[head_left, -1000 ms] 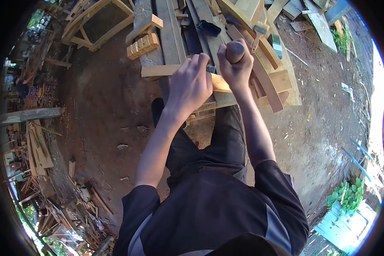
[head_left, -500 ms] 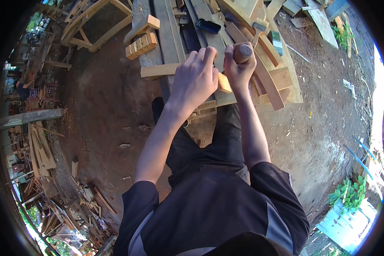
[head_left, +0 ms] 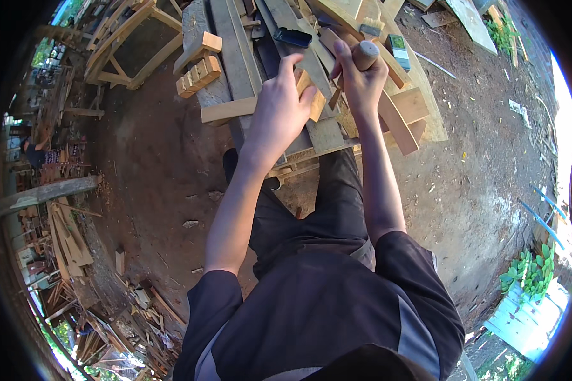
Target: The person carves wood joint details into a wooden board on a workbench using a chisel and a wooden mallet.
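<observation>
Bare ground (head_left: 159,165), brown and scattered with chips, filled most of what I saw through the head camera at an outdoor woodworking spot. The desk (head_left: 196,20), made of long planks and crowded with timber, stood in front of the person, whose dark trousers reached up to its near edge. On the ground to its left stood a wooden frame (head_left: 157,61), and a board (head_left: 238,44) ran lengthwise along the desk.

Over the near part of the desk I had both hands in view, well apart. The right hand (head_left: 362,79) was wrapped around the tool (head_left: 366,56), its rounded wooden handle end turned up toward me; I could not clearly make out its lower end. The left hand (head_left: 279,105) pinched the block (head_left: 316,106), thumb laid against it and index finger lifted; the remaining fingers were hidden from me. The block sat tilted over the desk, between the two hands.

Near the desk's left edge I saw a notched piece (head_left: 199,77), pale and ridged. Toward the right lay a green-and-white box (head_left: 399,52) and, just beside it, a brush (head_left: 371,26) with pale bristles.
</observation>
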